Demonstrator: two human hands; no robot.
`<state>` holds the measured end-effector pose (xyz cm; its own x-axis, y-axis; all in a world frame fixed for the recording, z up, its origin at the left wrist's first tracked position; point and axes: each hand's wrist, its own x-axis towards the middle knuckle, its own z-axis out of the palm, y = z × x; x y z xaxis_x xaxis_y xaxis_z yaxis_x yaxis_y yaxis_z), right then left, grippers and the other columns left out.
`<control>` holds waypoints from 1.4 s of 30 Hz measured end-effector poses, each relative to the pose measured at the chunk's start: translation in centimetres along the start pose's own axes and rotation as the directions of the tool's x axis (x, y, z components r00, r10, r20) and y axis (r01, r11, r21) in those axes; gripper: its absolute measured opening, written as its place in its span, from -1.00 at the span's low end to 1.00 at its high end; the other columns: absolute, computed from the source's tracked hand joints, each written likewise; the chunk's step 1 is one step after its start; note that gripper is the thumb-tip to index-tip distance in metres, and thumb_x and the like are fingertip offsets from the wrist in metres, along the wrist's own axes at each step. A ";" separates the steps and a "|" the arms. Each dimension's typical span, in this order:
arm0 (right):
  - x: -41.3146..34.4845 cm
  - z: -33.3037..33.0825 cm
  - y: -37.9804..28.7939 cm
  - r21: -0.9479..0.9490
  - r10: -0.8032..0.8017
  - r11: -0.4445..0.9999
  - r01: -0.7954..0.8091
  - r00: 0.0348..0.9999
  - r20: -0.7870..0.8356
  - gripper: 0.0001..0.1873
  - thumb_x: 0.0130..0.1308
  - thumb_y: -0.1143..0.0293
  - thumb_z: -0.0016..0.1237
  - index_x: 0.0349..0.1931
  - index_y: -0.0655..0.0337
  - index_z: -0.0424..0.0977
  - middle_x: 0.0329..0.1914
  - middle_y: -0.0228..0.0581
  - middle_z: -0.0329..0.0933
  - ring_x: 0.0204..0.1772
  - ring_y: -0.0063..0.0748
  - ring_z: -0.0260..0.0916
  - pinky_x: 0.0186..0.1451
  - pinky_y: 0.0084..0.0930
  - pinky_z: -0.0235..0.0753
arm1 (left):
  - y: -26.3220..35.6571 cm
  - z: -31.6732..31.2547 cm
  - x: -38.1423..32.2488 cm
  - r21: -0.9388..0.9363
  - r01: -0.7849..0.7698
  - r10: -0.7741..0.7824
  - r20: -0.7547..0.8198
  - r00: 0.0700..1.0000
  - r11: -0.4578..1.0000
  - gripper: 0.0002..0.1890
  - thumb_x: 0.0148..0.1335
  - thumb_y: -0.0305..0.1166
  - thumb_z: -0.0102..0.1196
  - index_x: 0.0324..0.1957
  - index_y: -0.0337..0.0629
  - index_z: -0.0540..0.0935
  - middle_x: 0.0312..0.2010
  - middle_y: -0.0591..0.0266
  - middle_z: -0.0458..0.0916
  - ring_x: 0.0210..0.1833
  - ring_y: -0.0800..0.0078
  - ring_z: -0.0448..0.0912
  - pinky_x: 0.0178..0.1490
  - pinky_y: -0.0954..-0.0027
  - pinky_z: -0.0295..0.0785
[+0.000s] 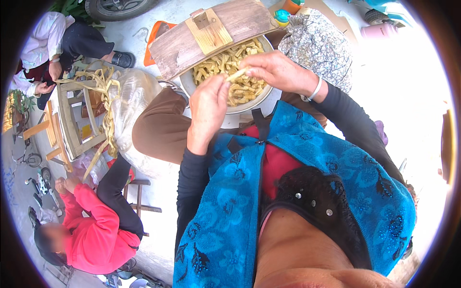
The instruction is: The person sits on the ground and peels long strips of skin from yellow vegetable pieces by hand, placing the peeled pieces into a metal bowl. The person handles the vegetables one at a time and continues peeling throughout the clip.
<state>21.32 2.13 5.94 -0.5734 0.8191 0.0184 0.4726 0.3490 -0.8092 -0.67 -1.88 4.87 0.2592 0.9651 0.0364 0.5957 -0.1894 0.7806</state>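
Between my two hands is a short, pale yellow folded strip (236,75). My left hand (209,108) pinches its near end between thumb and fingers, while my right hand (275,70) grips the other end from the right. Just beneath them, a round metal basin (248,108) holds many similar short yellow pieces (212,70), perhaps knotted or folded; their material is unclear. A worn wooden board (248,21) lies across the far side of the basin. Fixed to it is a lighter wood plate (212,37) with a small block-like fitting (200,18) at its far end.
Left of my knee, a large clear plastic bag (131,90) stands beside a wooden frame (74,118) draped with long yellow strips (108,93). Two people sit there, one in a red top (97,234). A patterned cloth bundle (317,46) is beyond my right hand.
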 end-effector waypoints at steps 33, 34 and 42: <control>12.6 3.6 12.7 0.217 0.017 0.975 0.044 0.962 -0.273 -0.77 0.30 0.26 -0.08 -0.21 0.20 0.54 -0.33 0.00 0.59 -0.26 0.00 0.55 -0.18 -0.20 0.51 | -13.6 0.8 11.9 -0.136 0.378 -0.402 -0.344 0.849 0.916 -0.84 0.30 -0.47 -0.07 -0.22 -0.28 0.59 -0.51 0.13 0.62 -0.46 0.48 0.55 -0.33 0.36 0.46; 12.5 3.5 12.7 0.314 -0.012 0.944 0.098 0.964 -0.266 -0.74 0.28 0.23 -0.06 -0.26 0.23 0.54 -0.37 0.02 0.59 -0.32 0.03 0.55 -0.25 -0.17 0.51 | -11.8 0.3 11.3 -0.259 0.400 -0.466 -0.297 0.833 0.879 -0.84 0.28 -0.49 -0.08 -0.23 -0.29 0.58 -0.48 0.15 0.64 -0.47 0.46 0.55 -0.33 0.37 0.46; 9.3 2.5 10.4 -0.065 0.099 0.989 -0.132 0.925 -0.367 -0.75 0.37 0.34 -0.09 0.00 0.14 0.52 -0.19 -0.07 0.60 -0.07 -0.21 0.57 -0.02 -0.36 0.50 | -9.9 1.0 9.0 -0.389 0.167 -0.351 -0.470 0.809 0.906 -0.84 0.33 -0.45 -0.01 -0.14 -0.30 0.58 -0.39 0.18 0.62 -0.40 0.52 0.51 -0.28 0.45 0.42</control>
<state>19.22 12.22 -3.82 -0.2383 0.9592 0.1521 0.5864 0.2670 -0.7648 -3.50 8.48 -3.13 -0.3572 0.9328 0.0486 0.2874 0.0602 0.9559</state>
